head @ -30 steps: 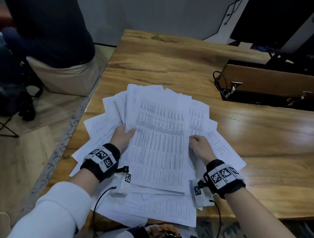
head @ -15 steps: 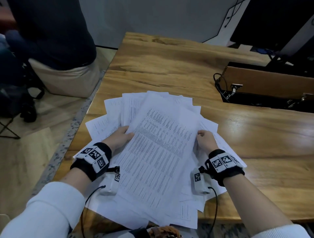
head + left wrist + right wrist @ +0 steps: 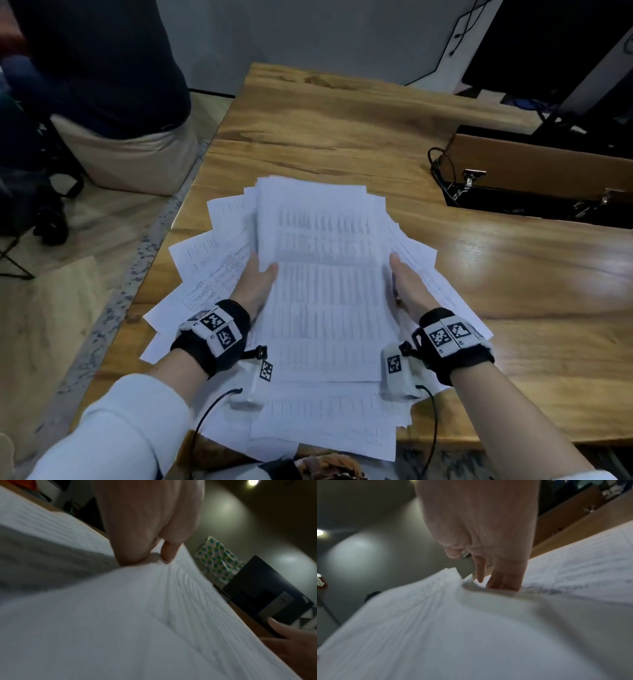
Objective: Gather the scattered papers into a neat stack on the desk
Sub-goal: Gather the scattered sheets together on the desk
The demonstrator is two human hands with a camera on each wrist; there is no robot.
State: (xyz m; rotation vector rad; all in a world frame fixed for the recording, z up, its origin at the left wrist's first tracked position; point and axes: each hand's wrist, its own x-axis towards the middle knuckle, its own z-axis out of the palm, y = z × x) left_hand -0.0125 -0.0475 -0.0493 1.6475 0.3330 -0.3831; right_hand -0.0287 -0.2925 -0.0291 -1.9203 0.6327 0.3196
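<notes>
Printed white papers lie fanned out on the wooden desk near its front left corner. On top of them sits a thicker bundle, squared up and blurred by motion. My left hand grips the bundle's left edge, fingers hidden under it; in the left wrist view the left hand pinches the paper. My right hand stands edge-on against the bundle's right side. In the right wrist view its fingers are straight and reach down behind the lifted sheets.
A person sits on a beige seat left of the desk. A brown flap over a cable recess lies at the right, with black cables beside it. A dark monitor stands at the back right. Some sheets overhang the front edge.
The top bundle has turned from slanting to straight, lined up with the desk. Both hands slid along its sides, and the right hand went from holding the edge to standing flat against it.
</notes>
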